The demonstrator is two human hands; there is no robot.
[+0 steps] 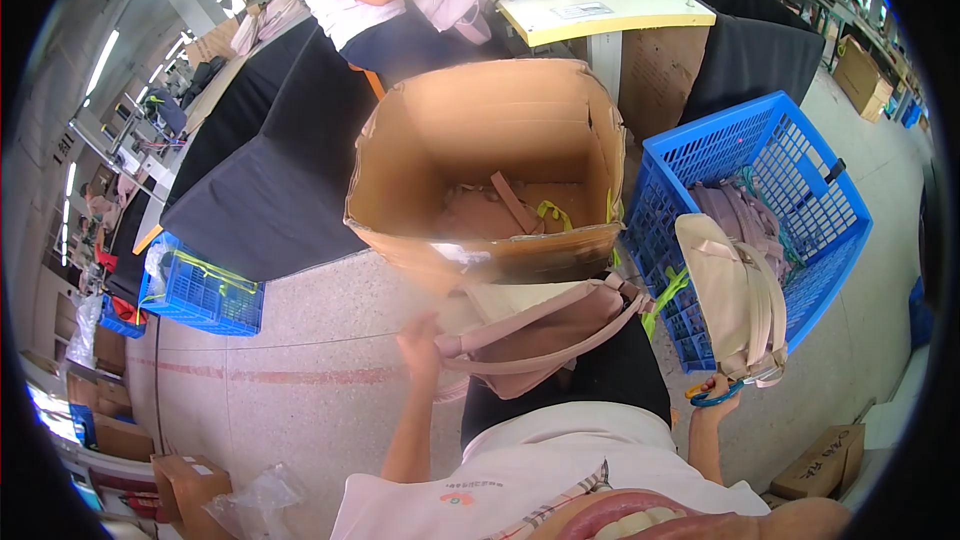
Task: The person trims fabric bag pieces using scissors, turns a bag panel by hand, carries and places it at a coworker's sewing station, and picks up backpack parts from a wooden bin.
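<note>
Beyond the pink bag (540, 328), a box (490, 105) holds fabric (478, 212); a crate (715, 138), mauve bags (752, 215).

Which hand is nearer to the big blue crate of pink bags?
Right. The right hand, holding scissors, is just below the blue crate in the picture; the left hand is well to the crate's left, at the pink bag.

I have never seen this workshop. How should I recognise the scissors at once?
Start from the big open cardboard box in the middle, then go right to the large blue basket. Just below its near end in the picture, the person's right hand holds the scissors. Their looped handles show blue and some orange, unlike the pale bag just above.
</note>
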